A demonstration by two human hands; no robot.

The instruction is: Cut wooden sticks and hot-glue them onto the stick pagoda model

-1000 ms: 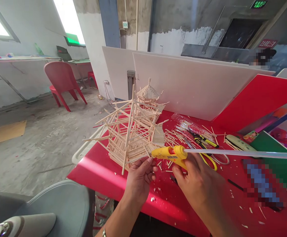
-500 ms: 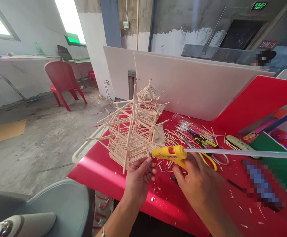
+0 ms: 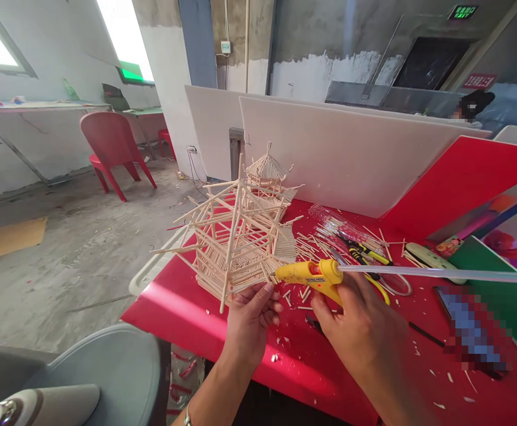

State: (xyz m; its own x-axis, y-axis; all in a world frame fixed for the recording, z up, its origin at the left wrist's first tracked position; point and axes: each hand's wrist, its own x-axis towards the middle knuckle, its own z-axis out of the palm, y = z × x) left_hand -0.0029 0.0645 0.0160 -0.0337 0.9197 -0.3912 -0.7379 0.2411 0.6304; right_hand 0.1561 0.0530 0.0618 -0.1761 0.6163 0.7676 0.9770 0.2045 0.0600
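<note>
My right hand [image 3: 358,313] is closed round the grip of a yellow hot glue gun [image 3: 309,273], a long clear glue stick [image 3: 422,271] running out of its back. Its nozzle points left, close above the fingertips of my left hand [image 3: 251,310]. Between thumb and fingers, that hand pinches a thin wooden stick [image 3: 266,273] at the near right corner of a pavilion model [image 3: 235,236] built of wooden sticks. The model has an open roof frame; a smaller pavilion with a finished stick roof [image 3: 267,168] stands behind it. Whether the nozzle touches the stick cannot be made out.
On the red tabletop [image 3: 302,367] lie loose sticks [image 3: 315,245], pliers [image 3: 369,251], yellow-handled scissors [image 3: 380,290] and scraps. White boards [image 3: 329,154] stand behind. A grey round stool [image 3: 120,367] is at lower left. Another person's head [image 3: 475,106] shows beyond the boards.
The glue gun has shifted slightly to the right and its nozzle has drawn a little away from the fingertips. My left hand stays almost still at the model's corner.
</note>
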